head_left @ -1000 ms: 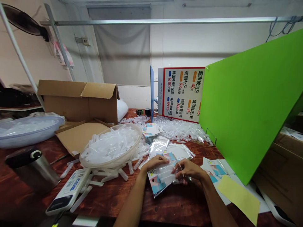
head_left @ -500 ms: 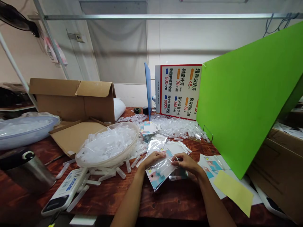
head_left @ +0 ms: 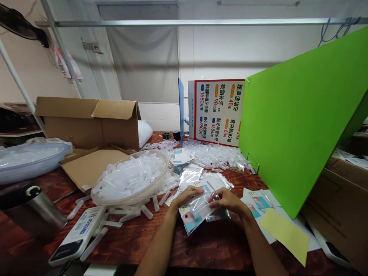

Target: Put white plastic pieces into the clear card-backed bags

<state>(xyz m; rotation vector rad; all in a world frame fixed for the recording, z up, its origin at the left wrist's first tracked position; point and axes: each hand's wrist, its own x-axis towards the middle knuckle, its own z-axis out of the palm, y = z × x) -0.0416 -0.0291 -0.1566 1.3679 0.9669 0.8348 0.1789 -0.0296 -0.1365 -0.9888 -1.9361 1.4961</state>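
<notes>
A clear plastic bag with a printed card (head_left: 192,221) in pink and blue lies tilted between my hands above the front of the table. My left hand (head_left: 186,194) is closed on the bag's left upper edge, thumb on top. My right hand (head_left: 227,200) pinches at its right side, by the opening; whether a small piece is also between these fingertips, I cannot make out. Translucent pale pieces show at the middle of the bag. Beyond my hands lie more clear bags (head_left: 191,174) and white cards, partly covered by my fingers.
A round basket (head_left: 99,197) heaped with translucent plastic tubes stands left, loose tubes (head_left: 146,211) around it. More tubes (head_left: 212,153) pile up at the back. A green board (head_left: 299,115) rises at right, near a yellow paper (head_left: 286,234). A steel cup (head_left: 43,214) and a white device (head_left: 79,234) are front left.
My right fingers have dipped slightly at the bag's opening. A thin pale strip that stuck up by the right thumb no longer stands out. The left hand keeps its grip.
</notes>
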